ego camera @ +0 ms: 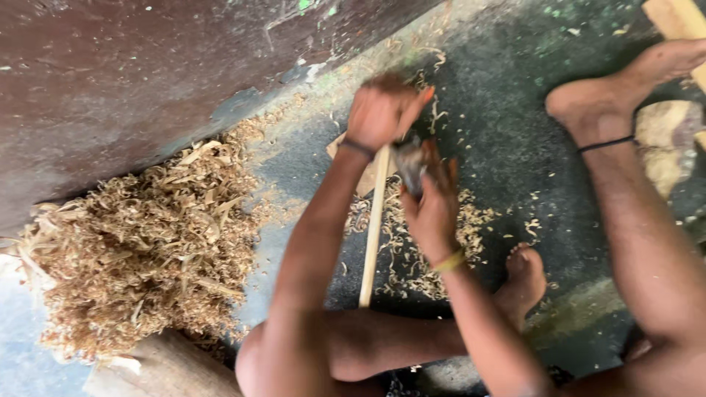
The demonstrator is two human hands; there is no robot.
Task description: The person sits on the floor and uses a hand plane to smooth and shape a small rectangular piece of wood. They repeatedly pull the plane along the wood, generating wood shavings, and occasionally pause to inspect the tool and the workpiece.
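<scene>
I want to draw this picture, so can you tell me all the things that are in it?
wooden stick: one, pale yellow, upright on the floor, top end in the left hand
metal tool: one, grey, blurred, in the right hand against the stick
wood shavings heap: one big pile, tan, on the left by the wall
loose shavings: many, tan, scattered around the stick
wall: one, dark brown, upper left
floor: dark grey
plank: one, pale, top right corner
left hand: one, gripping the stick
right hand: one, holding the tool
feet: two, bare, on the floor
</scene>
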